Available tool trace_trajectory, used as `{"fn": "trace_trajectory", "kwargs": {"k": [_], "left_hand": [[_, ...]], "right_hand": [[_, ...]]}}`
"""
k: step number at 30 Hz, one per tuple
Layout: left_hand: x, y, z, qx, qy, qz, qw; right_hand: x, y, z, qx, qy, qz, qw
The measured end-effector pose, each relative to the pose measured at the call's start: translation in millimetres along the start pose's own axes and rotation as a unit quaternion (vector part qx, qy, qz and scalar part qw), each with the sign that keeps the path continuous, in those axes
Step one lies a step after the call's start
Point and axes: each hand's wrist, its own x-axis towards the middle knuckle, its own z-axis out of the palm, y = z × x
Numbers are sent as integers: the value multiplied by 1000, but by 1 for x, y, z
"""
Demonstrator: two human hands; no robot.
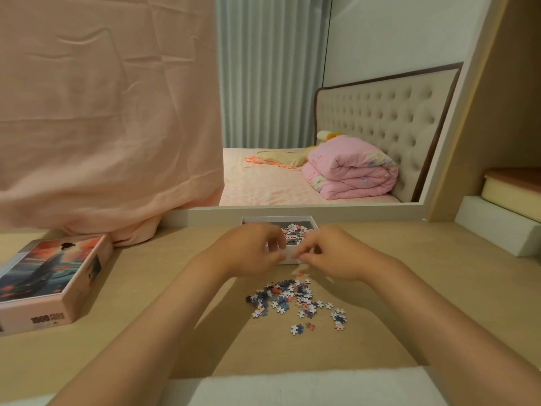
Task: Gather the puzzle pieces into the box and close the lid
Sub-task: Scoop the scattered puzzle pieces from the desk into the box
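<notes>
Both our hands curl at the near edge of the white box [288, 257]; our left hand [250, 250] and our right hand [333, 253] have their fingers bent inward, fingertips close together over the near wall, yet whether they pinch any pieces we cannot tell; the box sits open on the wooden desk [409, 288], against the mirror's frame [216, 213], with a heap of pieces inside [295, 231]; loose puzzle pieces [292, 300] lie scattered on the desk just nearer to us than the box, between our forearms; the illustrated lid [49, 279] rests well apart at the left, beside a hanging pink cloth [108, 118].
</notes>
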Motion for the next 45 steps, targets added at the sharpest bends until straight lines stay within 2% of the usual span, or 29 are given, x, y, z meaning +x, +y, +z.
{"fn": "trace_trajectory", "kwargs": {"k": [3,6,8,12,15,18,21,25,29,31,33,35,39,45], "left_hand": [[-11,19,3,-12,-121,-32,992],[-21,29,15,81,-196,-44,976],[-26,30,23,94,-195,-41,975],[-30,24,30,37,-163,-33,985],[-30,28,34,-7,-154,-50,987],[-31,41,43,35,-153,-18,987],[-24,44,51,33,-121,15,992],[-19,30,54,-23,-99,14,995],[-25,17,40,-56,-92,-3,994],[-28,10,29,-40,-109,-32,993],[-30,5,21,12,-153,-59,986],[-31,4,21,55,-192,-63,978],[-29,9,29,26,-177,-41,983],[-29,15,22,-5,-156,-34,987]], "right_hand": [[-12,3,12,-44,-77,19,996],[-20,8,18,-102,-122,6,987],[-24,6,16,-84,-104,7,991],[-35,0,0,26,-93,33,995],[-43,0,-15,-37,-176,61,982],[-48,4,-17,-93,-226,100,964],[-45,7,-9,-36,-198,99,974],[-36,11,8,26,-109,78,991],[-35,12,11,114,-65,71,989],[-39,14,-2,90,-81,78,990],[-44,17,-15,12,-146,97,984],[-47,18,-17,-4,-193,126,973],[-46,15,-6,16,-143,129,981],[-33,9,17,59,-42,67,995]]}}
